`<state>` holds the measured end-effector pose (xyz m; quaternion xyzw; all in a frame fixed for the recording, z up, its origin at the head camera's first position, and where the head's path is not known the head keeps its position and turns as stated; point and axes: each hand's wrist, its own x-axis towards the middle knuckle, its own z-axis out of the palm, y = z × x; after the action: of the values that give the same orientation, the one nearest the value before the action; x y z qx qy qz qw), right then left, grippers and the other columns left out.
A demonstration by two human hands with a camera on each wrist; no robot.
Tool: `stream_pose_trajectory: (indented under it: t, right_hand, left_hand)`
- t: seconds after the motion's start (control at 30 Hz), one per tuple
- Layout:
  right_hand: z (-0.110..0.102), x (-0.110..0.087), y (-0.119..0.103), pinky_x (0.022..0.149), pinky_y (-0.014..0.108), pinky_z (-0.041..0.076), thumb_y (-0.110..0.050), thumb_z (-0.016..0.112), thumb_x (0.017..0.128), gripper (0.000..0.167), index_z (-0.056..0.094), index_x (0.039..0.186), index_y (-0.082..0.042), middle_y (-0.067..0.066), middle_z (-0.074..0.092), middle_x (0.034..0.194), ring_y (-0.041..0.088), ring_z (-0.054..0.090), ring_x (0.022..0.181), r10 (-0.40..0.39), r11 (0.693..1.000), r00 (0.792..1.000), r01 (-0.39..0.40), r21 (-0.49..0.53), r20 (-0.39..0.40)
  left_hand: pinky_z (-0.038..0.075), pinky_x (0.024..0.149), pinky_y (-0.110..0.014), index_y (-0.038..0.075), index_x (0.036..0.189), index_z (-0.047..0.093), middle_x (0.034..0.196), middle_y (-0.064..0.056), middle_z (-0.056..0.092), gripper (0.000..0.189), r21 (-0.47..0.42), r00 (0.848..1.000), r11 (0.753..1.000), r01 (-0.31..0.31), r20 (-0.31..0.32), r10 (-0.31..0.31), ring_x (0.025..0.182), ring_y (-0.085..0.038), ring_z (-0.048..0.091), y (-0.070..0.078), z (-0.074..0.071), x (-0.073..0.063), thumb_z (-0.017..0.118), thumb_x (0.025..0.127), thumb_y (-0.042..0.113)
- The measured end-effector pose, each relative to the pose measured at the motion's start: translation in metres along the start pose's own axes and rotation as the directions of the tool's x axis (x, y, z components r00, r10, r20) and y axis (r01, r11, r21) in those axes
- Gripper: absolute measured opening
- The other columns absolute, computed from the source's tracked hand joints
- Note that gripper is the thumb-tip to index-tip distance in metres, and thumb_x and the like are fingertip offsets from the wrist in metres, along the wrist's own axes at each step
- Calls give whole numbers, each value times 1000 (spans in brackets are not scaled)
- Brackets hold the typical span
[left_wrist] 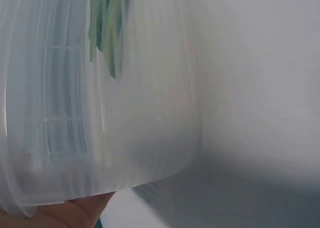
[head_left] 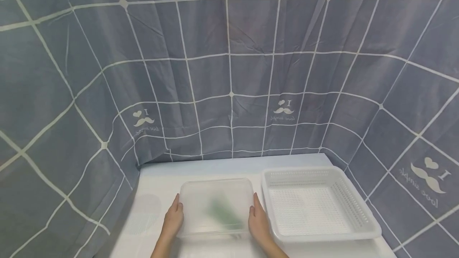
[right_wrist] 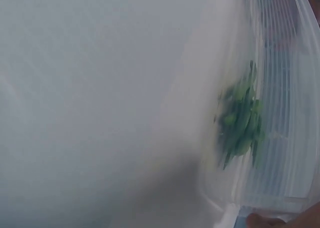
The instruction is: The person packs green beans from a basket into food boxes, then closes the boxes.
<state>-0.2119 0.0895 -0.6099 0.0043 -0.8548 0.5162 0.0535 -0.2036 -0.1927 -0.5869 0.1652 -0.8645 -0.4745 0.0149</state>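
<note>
Both hands hold a translucent plastic storage box (head_left: 195, 204) over the white table, one hand at each side. My left hand (head_left: 173, 219) grips its left side; in the left wrist view, fingers (left_wrist: 75, 213) show beneath the rim. On the opposite side, my right hand (head_left: 259, 224) grips the box, and part of it shows at the lower right of the right wrist view. Green leafy vegetables (right_wrist: 242, 120) lie inside, blurred through the cloudy plastic in the head view. Their long green stalks (left_wrist: 110, 30) show through the wall in the left wrist view.
A white perforated plastic basket (head_left: 322, 235) stands to the right of the box. On the left, a faint round print marks the white table (head_left: 140, 218). Grey checked curtain (head_left: 251, 79) surrounds the back and sides.
</note>
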Motion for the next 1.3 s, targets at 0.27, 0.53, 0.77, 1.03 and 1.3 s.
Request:
stream_pose_trajectory:
  t: [0.27, 0.53, 0.77, 1.03, 1.3]
  right_hand:
    - [3, -5, 5, 125, 69, 32, -2, 40, 111, 51, 33, 158, 15, 36, 37, 164, 56, 38, 152, -20, 1000, 999, 20, -5, -25]
    - [-2, 3, -3, 128, 69, 27, -7, 45, 110, 55, 32, 158, 16, 36, 31, 167, 55, 31, 156, -29, 999, 1000, 29, -36, -3]
    - [-8, 26, -33, 129, 74, 22, -20, 51, 110, 60, 34, 163, 3, 33, 20, 173, 54, 19, 161, -98, 984, 995, 101, -147, 29]
    - [-5, 62, -59, 125, 82, 19, -38, 53, 107, 65, 41, 162, -5, 35, 19, 172, 55, 13, 163, -113, 883, 962, 213, -418, 250]
    - [7, 68, -55, 131, 74, 18, -49, 49, 108, 72, 37, 165, -9, 32, 15, 175, 50, 9, 165, -56, 790, 918, 281, -544, 393]
  left_hand:
    - [32, 125, -68, -7, 165, 23, 169, -30, 29, 60, 35, 999, 999, -29, -41, 30, 155, -53, 31, -5, 4, -1, 22, 116, 27]
    - [29, 126, -69, -11, 164, 20, 168, -33, 29, 63, 147, 995, 986, -74, -55, 83, 155, -53, 32, 4, -5, -4, 30, 115, 26]
    - [18, 131, -72, -1, 167, 25, 174, -27, 23, 68, 370, 963, 902, -223, -59, 263, 163, -50, 19, 38, -23, 9, 44, 112, 35]
    - [13, 129, -78, 15, 168, 33, 176, -23, 22, 67, 507, 909, 767, -393, 87, 408, 165, -49, 12, 61, -9, 35, 49, 111, 47]
    - [6, 129, -80, 23, 168, 34, 178, -24, 14, 78, 547, 916, 739, -393, 305, 261, 165, -51, 5, 53, 11, 38, 51, 104, 65]
